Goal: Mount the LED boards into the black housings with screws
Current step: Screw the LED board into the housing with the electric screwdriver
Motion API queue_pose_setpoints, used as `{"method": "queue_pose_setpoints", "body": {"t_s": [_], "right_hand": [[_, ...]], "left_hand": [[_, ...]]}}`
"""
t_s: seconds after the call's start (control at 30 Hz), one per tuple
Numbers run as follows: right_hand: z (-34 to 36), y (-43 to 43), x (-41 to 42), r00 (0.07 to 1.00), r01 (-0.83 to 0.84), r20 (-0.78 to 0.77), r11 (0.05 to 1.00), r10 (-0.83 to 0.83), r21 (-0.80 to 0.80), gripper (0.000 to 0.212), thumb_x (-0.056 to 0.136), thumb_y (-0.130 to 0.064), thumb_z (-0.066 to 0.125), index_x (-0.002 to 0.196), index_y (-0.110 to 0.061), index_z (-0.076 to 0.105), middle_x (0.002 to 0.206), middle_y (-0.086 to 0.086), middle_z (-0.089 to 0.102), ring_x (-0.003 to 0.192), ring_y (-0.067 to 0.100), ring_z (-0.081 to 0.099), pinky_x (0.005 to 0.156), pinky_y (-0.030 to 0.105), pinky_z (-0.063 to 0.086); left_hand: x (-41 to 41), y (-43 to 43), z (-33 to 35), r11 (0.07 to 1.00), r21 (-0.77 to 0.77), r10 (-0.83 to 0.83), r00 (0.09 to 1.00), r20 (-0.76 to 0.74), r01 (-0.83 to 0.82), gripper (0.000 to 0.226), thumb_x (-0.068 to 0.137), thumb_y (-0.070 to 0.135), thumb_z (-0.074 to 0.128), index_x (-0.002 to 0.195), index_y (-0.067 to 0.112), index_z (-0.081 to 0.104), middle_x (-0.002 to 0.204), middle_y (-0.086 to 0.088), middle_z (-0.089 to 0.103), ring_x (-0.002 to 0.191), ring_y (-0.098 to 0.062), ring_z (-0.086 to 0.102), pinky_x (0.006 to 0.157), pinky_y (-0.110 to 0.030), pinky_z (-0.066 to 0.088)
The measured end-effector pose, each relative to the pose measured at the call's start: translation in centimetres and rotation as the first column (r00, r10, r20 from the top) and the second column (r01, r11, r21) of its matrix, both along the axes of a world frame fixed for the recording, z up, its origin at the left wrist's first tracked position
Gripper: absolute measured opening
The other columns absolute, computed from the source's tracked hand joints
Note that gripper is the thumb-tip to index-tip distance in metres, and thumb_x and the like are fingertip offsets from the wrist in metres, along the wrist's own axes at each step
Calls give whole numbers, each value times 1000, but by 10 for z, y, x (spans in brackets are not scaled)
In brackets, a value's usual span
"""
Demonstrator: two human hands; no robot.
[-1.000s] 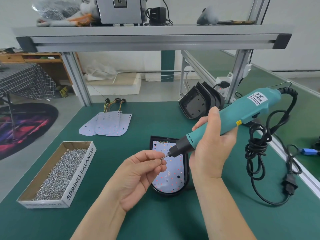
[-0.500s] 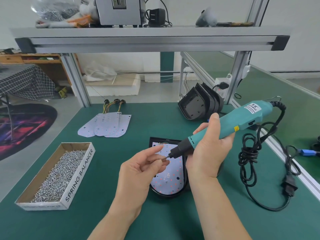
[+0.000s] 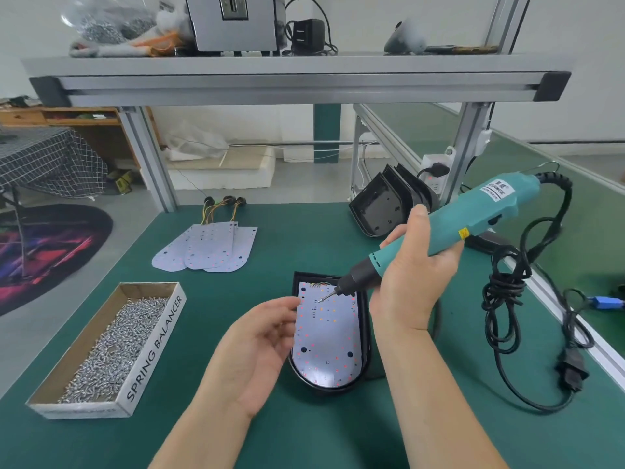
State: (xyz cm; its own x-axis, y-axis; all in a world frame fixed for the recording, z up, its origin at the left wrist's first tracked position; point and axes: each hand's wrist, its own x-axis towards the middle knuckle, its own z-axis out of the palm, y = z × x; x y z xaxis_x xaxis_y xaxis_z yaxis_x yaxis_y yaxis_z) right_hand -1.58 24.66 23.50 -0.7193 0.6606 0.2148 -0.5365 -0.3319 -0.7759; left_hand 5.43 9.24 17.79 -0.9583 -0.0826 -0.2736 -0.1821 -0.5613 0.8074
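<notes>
Since the earlier frames the left hand (image 3: 260,346) has let go of the bit and dropped back. It now lies palm up with its fingers loosely spread, holding nothing, its fingertips just beside the left rim of the black housing (image 3: 364,333). The right hand (image 3: 416,269) wraps round the teal electric screwdriver (image 3: 449,228), which has tilted down so that its bit meets the upper part of the LED board (image 3: 326,336). Whether it presses there cannot be told. The board lies inside that housing, flat on the green bench mat (image 3: 297,238).

On the mat, to the left, stands a cardboard box of screws (image 3: 101,350) marked SPRING BALANCER. Three spare LED boards (image 3: 206,248) fan out behind it, and a stack of empty housings (image 3: 389,211) leans at the far right. The screwdriver's black cord (image 3: 507,282) is coiled on the right. An aluminium shelf (image 3: 304,67) spans overhead on grey posts (image 3: 148,157). Beyond the bench are a grey floor (image 3: 304,184), a dark round rug (image 3: 50,252) and a table under a checked cloth (image 3: 47,160).
</notes>
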Motion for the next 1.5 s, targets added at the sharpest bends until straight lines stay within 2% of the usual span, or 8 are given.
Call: {"method": "queue_pose_setpoints", "body": {"t_s": [0.07, 0.17, 0.3, 0.47, 0.67, 0.93, 1.27, 1.5], "right_hand": [[-2, -4, -9, 1000, 18, -14, 998, -17, 52, 16, 88, -30, 65, 89, -24, 50, 60, 1, 54, 52, 17, 52, 57, 25, 47], [-7, -14, -25, 999, 36, -17, 990, -34, 138, 19, 84, -36, 67, 88, -25, 52, 66, 5, 57, 56, 21, 55, 58, 33, 49], [-18, -29, -46, 1000, 24, 2, 962, -25, 273, 25, 81, -43, 68, 91, -27, 52, 71, -1, 61, 64, 33, 60, 65, 51, 55], [-27, -40, -61, 999, 43, -40, 899, -28, 435, 25, 84, -41, 67, 85, -27, 47, 65, -11, 55, 57, 28, 57, 59, 46, 52], [-39, -48, -62, 995, 45, -97, 850, 7, 525, 23, 86, -33, 67, 86, -21, 47, 68, -23, 57, 55, 0, 50, 56, 10, 39], [-42, -50, -63, 994, 40, -104, 833, 21, 551, 23, 86, -31, 67, 87, -18, 48, 67, -23, 56, 54, 3, 49, 56, 13, 40], [-47, -53, -63, 995, 34, -94, 816, 25, 576, 38, 84, -40, 64, 89, -5, 50, 63, -16, 55, 53, 9, 50, 54, 19, 42], [-47, -58, -64, 998, -51, 7, 826, 57, 562, 28, 85, -29, 68, 78, -20, 42, 58, -10, 47, 49, 19, 47, 50, 38, 46]], "left_hand": [[-14, -8, -4, 966, -247, 96, 992, 84, -73, 15, 68, 22, 78, 77, 10, 76, 61, 7, 52, 53, -12, 43, 47, -23, 36], [-38, -6, -9, 711, -703, 132, 981, 144, 7, 40, 77, 50, 76, 74, 10, 67, 60, 12, 52, 62, -15, 41, 57, -29, 31], [-58, 7, -15, 451, -860, 9, 962, 273, 240, 52, 60, 53, 70, 54, 20, 31, 48, 10, 30, 54, -19, 29, 55, -27, 22], [-68, 10, -20, 617, -735, -100, 955, 280, 280, 68, 49, 39, 72, 96, -9, 66, 98, -23, 72, 74, -21, 61, 80, -46, 54], [-70, 12, -26, 653, -711, -86, 958, 273, 261, 57, 51, 34, 71, 92, -5, 70, 97, -18, 74, 96, -39, 70, 90, -53, 54], [-71, 12, -27, 639, -717, -98, 954, 284, 279, 52, 52, 36, 71, 92, 2, 73, 96, -15, 76, 95, -36, 71, 92, -52, 56], [-73, 11, -32, 649, -719, -70, 961, 269, 248, 35, 54, 38, 72, 71, 8, 66, 69, -4, 68, 64, -22, 56, 63, -30, 41], [-72, 11, -33, 648, -723, -62, 963, 264, 240, 38, 53, 34, 75, 78, 6, 73, 75, -4, 76, 84, -32, 73, 80, -46, 59]]}}
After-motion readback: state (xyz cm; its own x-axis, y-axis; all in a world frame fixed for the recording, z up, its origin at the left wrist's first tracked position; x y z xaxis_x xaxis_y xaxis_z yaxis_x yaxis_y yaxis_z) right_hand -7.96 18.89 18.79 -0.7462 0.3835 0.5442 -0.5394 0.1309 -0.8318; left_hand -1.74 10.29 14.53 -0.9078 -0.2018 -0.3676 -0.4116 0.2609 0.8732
